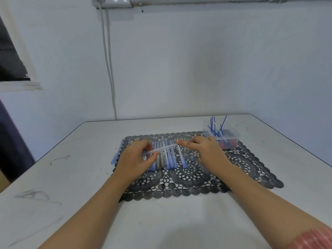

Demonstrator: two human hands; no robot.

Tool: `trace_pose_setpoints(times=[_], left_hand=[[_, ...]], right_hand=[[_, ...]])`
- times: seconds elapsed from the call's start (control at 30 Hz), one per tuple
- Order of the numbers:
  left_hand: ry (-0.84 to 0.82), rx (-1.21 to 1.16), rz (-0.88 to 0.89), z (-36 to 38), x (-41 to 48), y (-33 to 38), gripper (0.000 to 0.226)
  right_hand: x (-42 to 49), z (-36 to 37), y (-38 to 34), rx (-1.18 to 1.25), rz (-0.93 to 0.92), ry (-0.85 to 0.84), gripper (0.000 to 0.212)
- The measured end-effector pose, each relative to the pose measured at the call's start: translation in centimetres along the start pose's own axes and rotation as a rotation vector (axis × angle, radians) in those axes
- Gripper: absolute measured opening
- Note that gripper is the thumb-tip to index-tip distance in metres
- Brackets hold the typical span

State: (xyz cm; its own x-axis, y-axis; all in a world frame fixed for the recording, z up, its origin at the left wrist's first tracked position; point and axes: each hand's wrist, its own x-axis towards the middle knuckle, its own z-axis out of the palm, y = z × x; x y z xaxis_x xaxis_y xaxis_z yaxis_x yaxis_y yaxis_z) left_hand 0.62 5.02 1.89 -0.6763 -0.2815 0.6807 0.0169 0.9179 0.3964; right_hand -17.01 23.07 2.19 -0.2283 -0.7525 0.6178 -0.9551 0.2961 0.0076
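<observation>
Holding a clear pen barrel over the mat

L hand [142, 155] is curled round the left end of a clear pen barrel [162, 149], thumb & fingers closed on it. The barrel sits lifted above the mat, tilted w/ its right end higher, crossing over the row of barrels below.

R hand [206, 150] is just beside the barrel's right end, index finger stretched out so the tip meets that end, the other fingers tucked under. Can't tell whether the thumb pinches the barrel or anything thin going into it; the view is too blurred there.

Under both hands lies a black lace mat [242, 168] on a pale grey table [71, 177]. A row of pen barrels [169, 160], mostly pale blue w/ one or two grey, lies side by side on the mat's left half, running front to back. One more blue barrel [117, 151] lies along the mat's left edge, apart from the row.

At the mat's far right corner stands a clear plastic tub [233, 134]. Thin blue & white refills [212, 125] stick up out of it at angles; red bits [227, 144] show through its front wall, too small to tell what they are. A white cable [109, 69] runs down the wall behind the table.
</observation>
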Motion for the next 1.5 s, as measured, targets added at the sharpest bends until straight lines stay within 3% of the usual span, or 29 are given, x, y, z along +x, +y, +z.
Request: trace_pose_setpoints(times=[0.63, 0.73, 0.9, 1.13, 1.27, 1.5], left_hand=[[-0.01, -0.012, 0.031, 0.2, 0.0, -0.2, 0.023], [0.002, -0.019, 0.037, 0.2, 0.1, -0.1, 0.021], [0.033, -0.024, 0.072, 0.0, 0.2, 0.1, 0.025], [0.035, -0.028, 0.101, 0.0, 0.1, 0.0, 0.024], [0.029, -0.026, 0.102, 0.0, 0.1, 0.1, 0.025], [0.031, -0.029, 0.1, 0.1, 0.0, 0.1, 0.025]], right_hand=[[0.1, -0.1, -0.1, 0.065, -0.005, 0.008, 0.079], [0.2, -0.2, -0.2, 0.134, 0.023, 0.044, 0.065], [0.0, -1.0, -0.6, 0.196, 0.135, 0.153, 0.02], [0.0, -1.2, -0.5, 0.073, 0.259, 0.189, 0.026], [-0.1, -1.5, -0.8, 0.128, 0.272, 0.201, 0.027], [0.1, -1.4, -1.3, 0.208, 0.099, 0.274, 0.011]])
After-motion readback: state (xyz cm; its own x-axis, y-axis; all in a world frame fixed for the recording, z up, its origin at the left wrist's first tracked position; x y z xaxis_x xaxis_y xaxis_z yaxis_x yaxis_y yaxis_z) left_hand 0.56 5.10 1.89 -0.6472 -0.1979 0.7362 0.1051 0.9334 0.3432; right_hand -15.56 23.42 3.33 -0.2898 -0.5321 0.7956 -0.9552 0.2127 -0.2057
